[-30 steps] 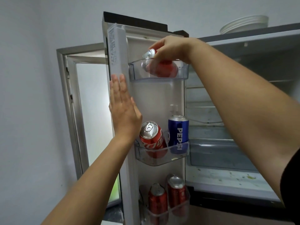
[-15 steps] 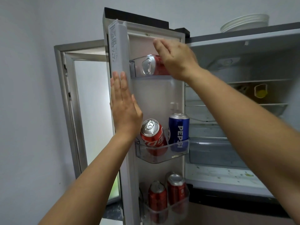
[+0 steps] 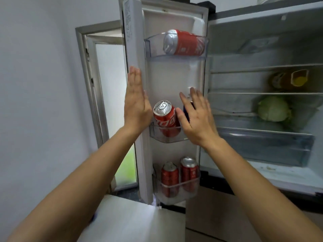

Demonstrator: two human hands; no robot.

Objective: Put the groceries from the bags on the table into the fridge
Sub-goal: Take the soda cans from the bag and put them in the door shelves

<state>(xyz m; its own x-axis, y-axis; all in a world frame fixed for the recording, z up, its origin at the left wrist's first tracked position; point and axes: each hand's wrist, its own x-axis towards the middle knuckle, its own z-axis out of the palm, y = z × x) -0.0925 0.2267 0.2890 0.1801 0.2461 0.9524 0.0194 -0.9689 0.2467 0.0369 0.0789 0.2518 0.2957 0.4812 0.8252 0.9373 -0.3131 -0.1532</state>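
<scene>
The fridge door point(image 3: 176, 77) stands open. A red can point(image 3: 185, 43) lies on its side in the top door bin point(image 3: 150, 48). In the middle bin point(image 3: 157, 135) a red can point(image 3: 166, 117) leans, and beside it a blue can point(image 3: 186, 109) is mostly hidden behind my right hand point(image 3: 197, 119). That hand is open, fingers spread, empty, in front of the blue can. My left hand point(image 3: 136, 102) lies flat and open against the door's outer edge point(image 3: 135, 49). Two red cans point(image 3: 180, 175) stand upright in the bottom bin.
Inside the fridge at right, a cabbage point(image 3: 273, 110) rests on a wire shelf, with a jar and a yellow cup point(image 3: 297, 79) on the shelf above. A clear drawer point(image 3: 265, 145) sits below. A window frame point(image 3: 90, 81) is behind the door.
My right hand let go of the red can in the top bin and dropped to the middle bin. The can now lies on its side. The view shifted downward.
</scene>
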